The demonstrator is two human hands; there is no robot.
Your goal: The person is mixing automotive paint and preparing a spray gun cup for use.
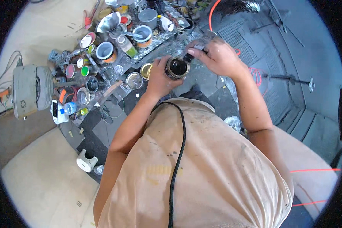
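Observation:
My left hand [160, 78] grips a small round tin [177, 67] full of dark liquid, held up in front of my chest. My right hand [216, 57] holds a small dark bottle [190, 56] tilted with its mouth at the tin's rim. Both hands meet over a grey, paint-spattered work surface [201, 81]. A black cable [177, 159] hangs down the front of my tan shirt.
Left of the hands stand several open paint tins and lids [134, 80], plastic cups [142, 34] and a metal funnel [108, 22]. A grey polisher with a wheel [32, 90] lies far left. A water bottle [69, 108], an orange hose [212, 11] and a grey car floor panel [292, 57] surround them.

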